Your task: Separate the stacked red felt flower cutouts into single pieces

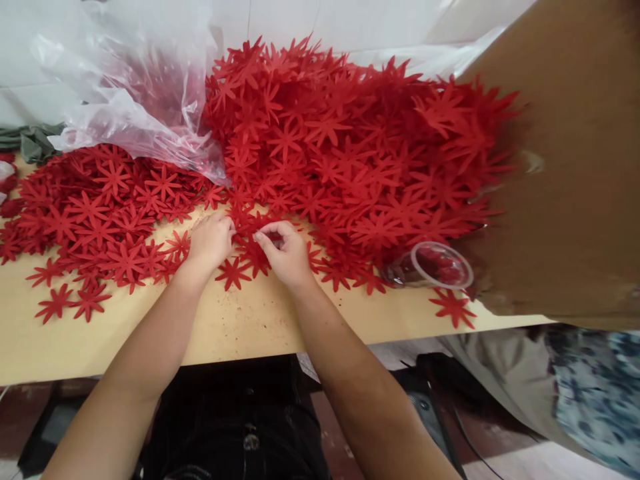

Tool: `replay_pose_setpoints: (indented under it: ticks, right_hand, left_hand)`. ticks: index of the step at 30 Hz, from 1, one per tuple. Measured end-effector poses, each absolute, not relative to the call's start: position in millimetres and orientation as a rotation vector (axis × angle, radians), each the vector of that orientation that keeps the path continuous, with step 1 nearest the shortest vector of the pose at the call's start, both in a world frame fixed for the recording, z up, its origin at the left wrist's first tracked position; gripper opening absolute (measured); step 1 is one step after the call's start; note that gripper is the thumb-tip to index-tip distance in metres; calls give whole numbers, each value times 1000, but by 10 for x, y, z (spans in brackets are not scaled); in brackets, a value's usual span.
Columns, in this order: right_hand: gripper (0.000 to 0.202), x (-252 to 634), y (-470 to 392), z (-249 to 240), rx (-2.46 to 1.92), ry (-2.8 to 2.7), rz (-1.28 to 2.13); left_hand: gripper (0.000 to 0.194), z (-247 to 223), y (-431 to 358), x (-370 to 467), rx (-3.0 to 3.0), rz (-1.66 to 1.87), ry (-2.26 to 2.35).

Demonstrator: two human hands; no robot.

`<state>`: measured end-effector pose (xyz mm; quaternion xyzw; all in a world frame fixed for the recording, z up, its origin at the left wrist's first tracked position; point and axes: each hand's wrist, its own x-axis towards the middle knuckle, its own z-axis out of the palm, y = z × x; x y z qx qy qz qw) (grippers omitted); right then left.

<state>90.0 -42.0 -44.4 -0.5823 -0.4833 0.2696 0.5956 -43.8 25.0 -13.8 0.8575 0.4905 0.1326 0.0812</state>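
Red flower-shaped pieces with long petals form a tall heap (340,147) at the centre and right, and a lower pile (95,213) on the left. Between them my left hand (213,239) has its fingers curled together by the red pieces; its fingertips are partly hidden. My right hand (285,250) pinches with thumb and forefinger at the edge of a red flower piece, just right of my left hand. A loose red flower (233,273) lies on the table below and between both hands.
A clear plastic cup (443,265) lies on its side at the right, beside a large cardboard sheet or box (565,167). A clear plastic bag (145,113) rests over the left pile. The pale table (240,327) ends close to my body.
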Motion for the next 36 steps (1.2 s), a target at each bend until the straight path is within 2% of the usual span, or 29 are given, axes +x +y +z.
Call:
replay_pose_setpoints:
  ticks: [8,13,18,22,25,31,36]
  right_hand:
    - [39,838,-410,-386,-1227,-1005,794]
    - [26,825,-423,-357,-1219,-1026,833]
    - [16,920,-402,-343,-1218,-819,930]
    - [28,976,-379,-343,-1102,-732,922]
    - [36,962,-379,-338,-1009,-713,1006]
    - [35,952,-413,-250,-810,-617,1224]
    - [36,993,-392,-298,-939,-571,1172]
  left_hand:
    - [14,-90,165,-424,2310,814,1247]
    - [16,-94,19,-292,2353,826,1065]
    - [8,-155,131,-320,2171,986,1159]
    - [5,-210,282,-412,2032,1151,1221]
    - [12,-201,267,-414,2110,1155,1160]
    - [23,-200,66,-266,2118,1065,894]
    - [24,-254,42,-230,2092,1058,873]
